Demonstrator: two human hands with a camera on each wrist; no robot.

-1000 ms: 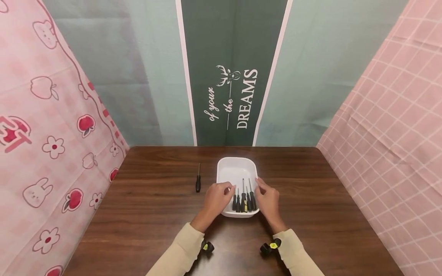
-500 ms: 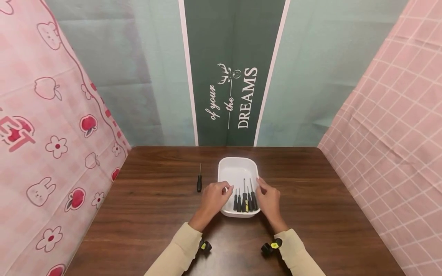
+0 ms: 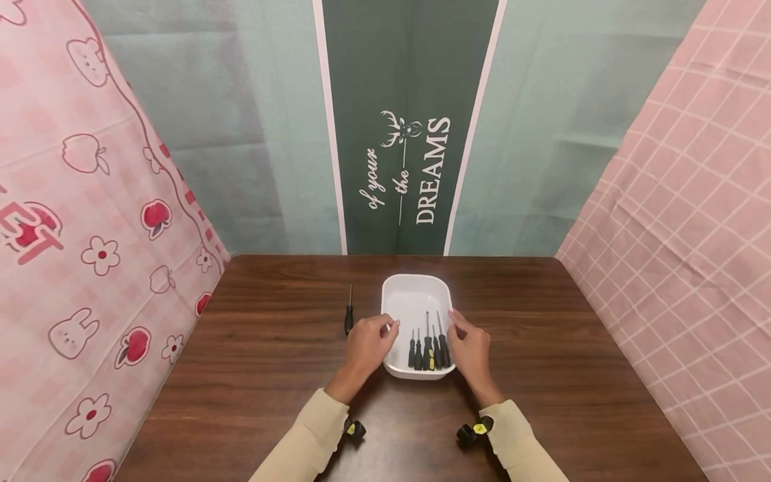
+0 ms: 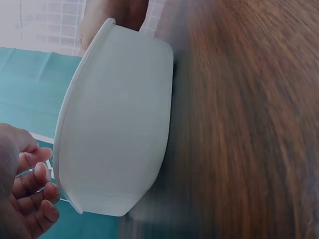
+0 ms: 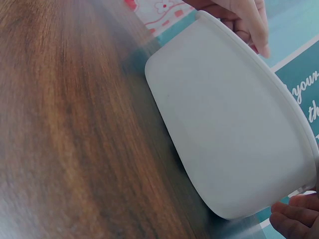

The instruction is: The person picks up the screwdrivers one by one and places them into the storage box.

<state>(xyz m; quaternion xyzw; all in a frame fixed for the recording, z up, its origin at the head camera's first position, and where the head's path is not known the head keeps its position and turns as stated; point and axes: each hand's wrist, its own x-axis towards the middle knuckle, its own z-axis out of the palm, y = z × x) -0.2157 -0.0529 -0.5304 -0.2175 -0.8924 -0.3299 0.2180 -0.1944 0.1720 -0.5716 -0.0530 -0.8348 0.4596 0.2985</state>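
A white plastic tray point(image 3: 415, 288) stands on the table with several black-handled screwdrivers point(image 3: 427, 348) lying side by side in its near end. One has a yellow mark on its handle. My left hand point(image 3: 369, 340) is over the tray's left rim, fingers loosely bent with nothing visible between them; in the left wrist view the fingers point(image 4: 37, 186) hover beside the rim. My right hand point(image 3: 471, 345) holds the tray's right rim by thumb and fingers, partly cut off in the right wrist view. Another black screwdriver point(image 3: 349, 314) lies on the table, just beyond my left hand.
The brown wooden table point(image 3: 271, 375) extends around the tray. Pink patterned cloth point(image 3: 90, 254) hangs on the left, pink checked cloth point(image 3: 668, 221) on the right, and a green printed curtain point(image 3: 397, 80) behind. Black wrist devices point(image 3: 472, 432) sit at both cuffs.
My left hand has moved left, from over the screwdrivers to the tray's left rim, close to the loose screwdriver. The right hand stays at the right rim. The tray and screwdrivers look unmoved.
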